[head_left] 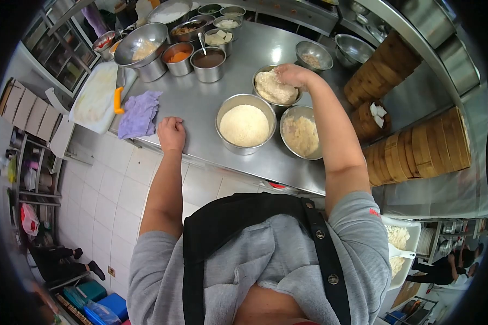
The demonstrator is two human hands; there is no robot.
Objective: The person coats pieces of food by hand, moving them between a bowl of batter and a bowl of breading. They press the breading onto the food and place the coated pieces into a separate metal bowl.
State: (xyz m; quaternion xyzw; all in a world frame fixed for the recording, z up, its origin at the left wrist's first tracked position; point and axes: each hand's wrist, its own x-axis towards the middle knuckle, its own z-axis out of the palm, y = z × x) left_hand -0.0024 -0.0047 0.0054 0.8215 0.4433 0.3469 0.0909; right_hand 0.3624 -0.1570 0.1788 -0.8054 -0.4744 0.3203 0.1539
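Observation:
My right hand reaches into a metal pot at the back, its fingers curled into a pale, crumb-like mass heaped there. The fingertips are partly hidden by the mass. In front of it stand a larger pot filled with fine, pale yellow crumbs and a bowl with a lumpy beige mixture. My left hand rests at the near edge of the steel table, fingers curled in with nothing visible inside. Just left of it lies a crumpled purple cloth.
A knife with an orange handle lies by a white cutting board. Several ingredient pots, one with brown sauce, stand at back left. Stacked bamboo steamers line the right side. Other people are at far right.

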